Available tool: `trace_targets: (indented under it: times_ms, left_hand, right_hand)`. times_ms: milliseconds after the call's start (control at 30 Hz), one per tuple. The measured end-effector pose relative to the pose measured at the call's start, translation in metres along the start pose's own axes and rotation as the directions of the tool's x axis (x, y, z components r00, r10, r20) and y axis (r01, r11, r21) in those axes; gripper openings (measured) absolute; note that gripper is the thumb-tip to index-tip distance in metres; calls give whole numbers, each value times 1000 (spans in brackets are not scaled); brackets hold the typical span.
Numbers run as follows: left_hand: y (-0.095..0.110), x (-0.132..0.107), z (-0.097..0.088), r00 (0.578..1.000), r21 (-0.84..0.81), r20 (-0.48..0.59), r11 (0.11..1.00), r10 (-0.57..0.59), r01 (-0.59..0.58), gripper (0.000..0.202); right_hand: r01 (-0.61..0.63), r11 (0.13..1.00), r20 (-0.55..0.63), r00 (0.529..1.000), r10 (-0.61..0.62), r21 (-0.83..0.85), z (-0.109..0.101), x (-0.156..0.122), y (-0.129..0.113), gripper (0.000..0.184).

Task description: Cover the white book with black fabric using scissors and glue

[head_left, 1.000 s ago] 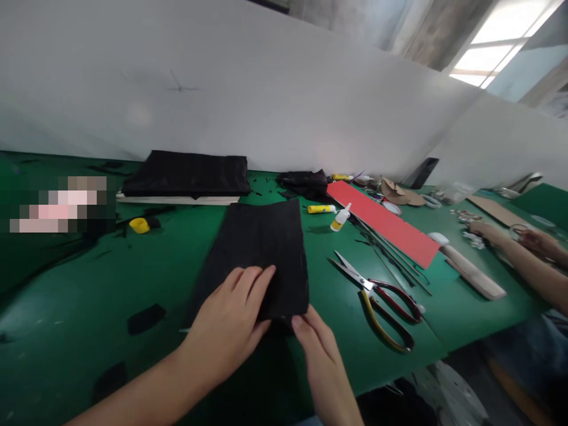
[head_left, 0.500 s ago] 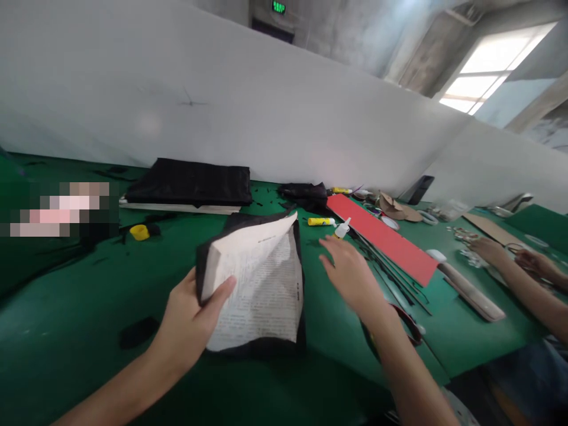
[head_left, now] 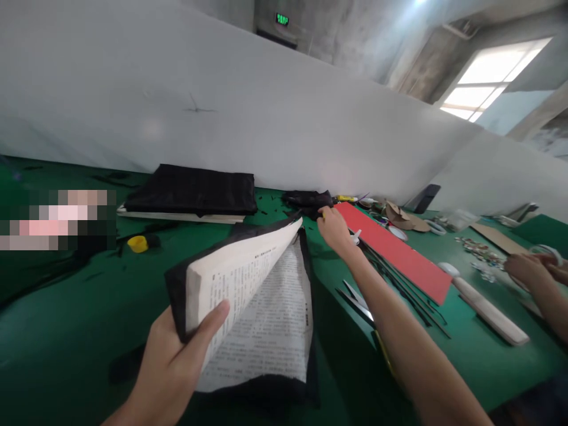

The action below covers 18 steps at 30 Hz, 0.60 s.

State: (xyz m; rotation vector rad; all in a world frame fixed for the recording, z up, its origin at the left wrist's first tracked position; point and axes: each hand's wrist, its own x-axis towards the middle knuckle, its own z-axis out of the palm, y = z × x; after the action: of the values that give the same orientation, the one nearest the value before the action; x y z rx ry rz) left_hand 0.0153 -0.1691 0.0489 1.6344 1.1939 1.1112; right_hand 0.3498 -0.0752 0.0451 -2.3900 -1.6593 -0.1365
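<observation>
My left hand [head_left: 175, 361] is closed on a book [head_left: 261, 313] wrapped in a black cover. It holds the front cover and a block of pages lifted, thumb on the printed page edge, so the book stands open above the green table [head_left: 66, 331]. My right hand [head_left: 333, 229] is stretched far forward, past the book's top right corner, fingers curled down over a yellow glue stick [head_left: 323, 216] of which only a sliver shows. A small white glue bottle [head_left: 355, 238] peeks out just right of that hand.
Scissors [head_left: 355, 294] lie partly under my right forearm. Beyond are a long red sheet [head_left: 399, 251], thin black strips [head_left: 408, 290], a wooden piece [head_left: 488, 310], a black cloth heap [head_left: 308, 200], a black-covered slab [head_left: 190, 190] and a yellow ring [head_left: 138, 244]. Another person's hands [head_left: 528, 269] work at far right.
The book lay shut and flat under both hands; my left hand has lifted it open and raised it. My right hand left the book and reached forward to the glue stick.
</observation>
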Motion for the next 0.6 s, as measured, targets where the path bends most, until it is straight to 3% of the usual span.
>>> trace_targets:
  times_ms: [100, 233, 367, 500, 600]
  left_hand:
    - [0, 0, 0, 999, 15, -10, 999, 35, -35, 47]
    - [-2, 0, -1, 999, 57, -5, 998, 36, -36, 46]
    - [-2, 0, -2, 1000, 36, 0, 999, 20, -20, 51]
    - [1, 0, 0, 1000, 31, -1, 999, 21, -21, 50]
    - [0, -1, 0, 999, 29, -10, 999, 30, -30, 48]
  right_hand:
    - [-24, 994, 7, 1000, 24, 105, -10, -3, 2, 29]
    - [3, 979, 85, 996, -21, 205, -5, -10, -9, 32]
    - [-54, 977, 6, 999, 54, 207, 6, -14, -22, 30]
    - [-137, 972, -57, 987, 150, 193, 5, -13, -20, 34]
    - [-54, 977, 6, 999, 54, 206, -3, -12, -14, 26]
